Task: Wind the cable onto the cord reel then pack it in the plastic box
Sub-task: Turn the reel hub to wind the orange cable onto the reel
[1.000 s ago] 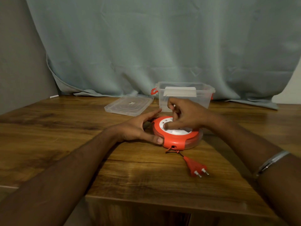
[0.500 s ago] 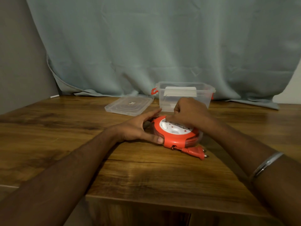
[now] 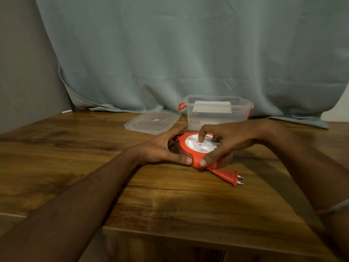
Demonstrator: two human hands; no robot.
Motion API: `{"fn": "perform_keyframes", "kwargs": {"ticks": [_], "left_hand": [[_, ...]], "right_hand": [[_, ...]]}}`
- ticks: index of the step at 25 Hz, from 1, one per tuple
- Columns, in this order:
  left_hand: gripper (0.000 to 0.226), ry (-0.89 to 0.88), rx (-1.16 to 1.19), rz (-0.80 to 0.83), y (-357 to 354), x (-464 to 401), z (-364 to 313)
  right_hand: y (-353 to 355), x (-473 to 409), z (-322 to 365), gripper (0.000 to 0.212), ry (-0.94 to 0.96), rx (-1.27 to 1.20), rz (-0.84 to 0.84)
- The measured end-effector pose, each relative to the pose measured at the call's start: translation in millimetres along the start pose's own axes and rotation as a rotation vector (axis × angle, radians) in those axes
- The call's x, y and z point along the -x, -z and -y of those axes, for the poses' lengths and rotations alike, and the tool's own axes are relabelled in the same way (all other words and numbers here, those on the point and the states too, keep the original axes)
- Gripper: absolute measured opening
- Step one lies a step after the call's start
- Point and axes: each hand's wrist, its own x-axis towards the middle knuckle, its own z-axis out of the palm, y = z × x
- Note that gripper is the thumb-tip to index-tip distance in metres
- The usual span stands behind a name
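Observation:
An orange cord reel (image 3: 190,148) with a white socket face lies flat on the wooden table (image 3: 170,203). My left hand (image 3: 160,148) clasps its left rim, thumb at the front edge. My right hand (image 3: 228,140) covers the right side, thumb on the front rim and fingertips on the white face. The orange plug (image 3: 229,176) lies on the table just right of the reel's front, on a very short visible length of cable. The clear plastic box (image 3: 219,112) stands open behind the reel.
The clear lid (image 3: 153,121) lies flat to the left of the box. A pale curtain (image 3: 188,53) hangs behind the table. The table's front edge (image 3: 188,235) runs close below my forearms.
The plug was drawn in toward the reel as the cable shortened. My right hand shifted from pressing the white face to gripping the reel's front rim.

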Motion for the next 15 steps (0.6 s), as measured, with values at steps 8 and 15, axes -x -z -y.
{"fn": "perform_keyframes", "kwargs": {"ticks": [8, 15], "left_hand": [[0.135, 0.011, 0.001, -0.009, 1, -1, -1], [0.141, 0.021, -0.031, -0.005, 0, 1, -1]], "right_hand": [[-12, -13, -1, 0.089, -0.002, 0.124, -0.056], [1, -12, -20, 0.041, 0.075, -0.128, -0.152]]}}
